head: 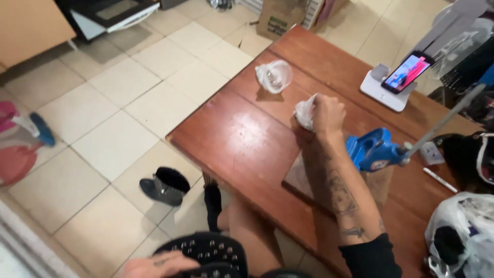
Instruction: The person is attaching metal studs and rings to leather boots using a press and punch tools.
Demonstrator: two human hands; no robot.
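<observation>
My right hand (328, 114) reaches out over the reddish wooden table (242, 139) and is closed around a small crumpled clear plastic bag (304, 112). A second clear plastic bag (274, 75), open and rounded, lies farther away on the table. My left hand (157, 266) is low at the bottom edge, resting on a black studded item (213, 252) on my lap. A blue hand press with a long metal lever (378, 150) stands on a board just right of my right forearm.
A phone with a lit screen (408, 72) leans on a white stand at the far right. A white plastic bag with dark contents (460, 239) sits at the near right. A black studded boot (164, 186) stands on the tiled floor. A cardboard box (278, 18) is beyond the table.
</observation>
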